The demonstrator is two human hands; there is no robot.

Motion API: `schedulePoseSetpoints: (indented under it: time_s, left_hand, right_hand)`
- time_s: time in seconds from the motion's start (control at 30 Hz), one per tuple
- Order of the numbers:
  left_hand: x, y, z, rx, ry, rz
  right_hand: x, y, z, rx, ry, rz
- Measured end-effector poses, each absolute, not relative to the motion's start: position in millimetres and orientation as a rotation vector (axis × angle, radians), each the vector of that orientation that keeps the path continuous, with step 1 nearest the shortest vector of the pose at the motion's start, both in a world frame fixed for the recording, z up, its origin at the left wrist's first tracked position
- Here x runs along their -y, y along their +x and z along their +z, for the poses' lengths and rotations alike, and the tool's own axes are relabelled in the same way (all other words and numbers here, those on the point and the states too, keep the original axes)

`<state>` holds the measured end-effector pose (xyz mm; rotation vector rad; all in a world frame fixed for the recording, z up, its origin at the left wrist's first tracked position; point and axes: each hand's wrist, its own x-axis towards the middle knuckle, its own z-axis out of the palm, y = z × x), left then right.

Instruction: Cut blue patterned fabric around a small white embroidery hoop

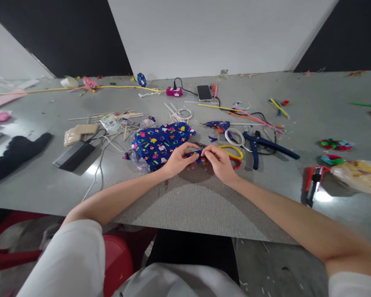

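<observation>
My left hand [179, 160] and my right hand [219, 162] meet over the table, pinching a small piece of blue patterned fabric [199, 155] between their fingertips. Beside my left hand lies a larger blue cloth [160, 142] printed with colourful figures, crumpled plastic at its lower left edge. Partly behind my right hand are scissors with a yellow handle [235, 151] and a red-orange loop [236, 162]. Just beyond rest a glue gun [218, 125] with a blue patterned body and a white ring [234, 135].
A dark blue cutter tool [267, 146] and a red-and-black utility knife [313, 185] lie to the right. On the left are a black adapter box [77, 155] with cable and wooden sticks [111, 115]. Further back sit a phone [204, 93] and a magenta power socket [174, 91].
</observation>
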<state>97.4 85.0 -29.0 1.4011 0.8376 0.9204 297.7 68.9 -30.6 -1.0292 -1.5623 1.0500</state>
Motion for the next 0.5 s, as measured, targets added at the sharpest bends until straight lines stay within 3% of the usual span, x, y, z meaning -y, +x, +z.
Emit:
schedulePoseSetpoints:
  time_s: [0.5]
  left_hand:
    - [-86.4,96.9,-33.6,-0.804,1.378,0.926]
  right_hand:
    - [-70.2,295.5,-37.0,1.521,-1.044,1.026]
